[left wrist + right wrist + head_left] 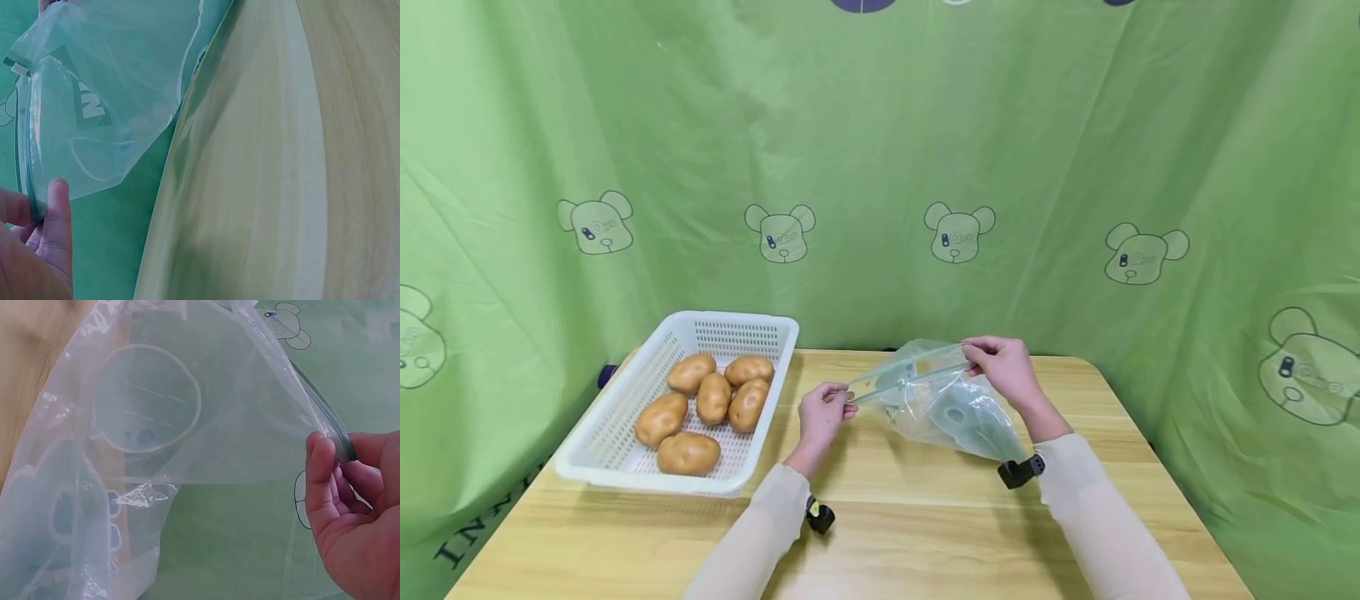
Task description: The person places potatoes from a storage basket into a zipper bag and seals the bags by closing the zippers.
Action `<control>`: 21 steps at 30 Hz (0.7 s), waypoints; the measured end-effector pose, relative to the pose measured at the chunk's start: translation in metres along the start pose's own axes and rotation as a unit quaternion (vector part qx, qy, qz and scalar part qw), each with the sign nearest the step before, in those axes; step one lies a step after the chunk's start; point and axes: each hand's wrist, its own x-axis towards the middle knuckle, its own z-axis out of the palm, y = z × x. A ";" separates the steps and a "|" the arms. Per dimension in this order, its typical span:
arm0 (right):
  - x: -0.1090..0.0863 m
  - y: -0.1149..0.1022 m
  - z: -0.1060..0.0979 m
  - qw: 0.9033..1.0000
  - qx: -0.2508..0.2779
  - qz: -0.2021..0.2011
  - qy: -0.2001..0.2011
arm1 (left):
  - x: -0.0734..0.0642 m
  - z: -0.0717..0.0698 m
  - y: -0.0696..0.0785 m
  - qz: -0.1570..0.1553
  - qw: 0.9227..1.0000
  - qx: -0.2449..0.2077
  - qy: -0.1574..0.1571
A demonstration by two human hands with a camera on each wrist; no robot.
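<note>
A translucent plastic zipper bag [955,408] with printed shapes is stretched between both hands, its mouth edge running slantwise from one to the other. My left hand [824,413] pinches the near left end of that edge; in the left wrist view, thumb and fingers [59,209] grip the zipper strip, with a small white slider [20,69] further along it. At the far right end, my right hand [1003,367] pinches the other corner. The right wrist view shows its fingers [322,469] holding the dark zipper edge [325,412]. The bag's body hangs below, slack and creased.
To the left stands a white perforated plastic basket [775,367] holding several brown potatoes [688,452]. The wooden table [887,533] ends at a green curtain [865,167] printed with bear heads, which also hangs along both sides.
</note>
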 end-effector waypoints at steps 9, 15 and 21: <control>-0.003 -0.003 -0.009 1.000 0.009 0.007 0.003 | -0.002 0.007 0.007 -0.018 1.000 0.007 -0.004; -0.006 -0.007 0.002 1.000 0.019 0.010 -0.019 | -0.004 0.012 0.012 -0.013 0.997 0.041 -0.058; -0.007 -0.006 0.009 0.999 0.016 0.004 -0.030 | -0.007 0.013 0.020 -0.003 0.989 0.107 -0.102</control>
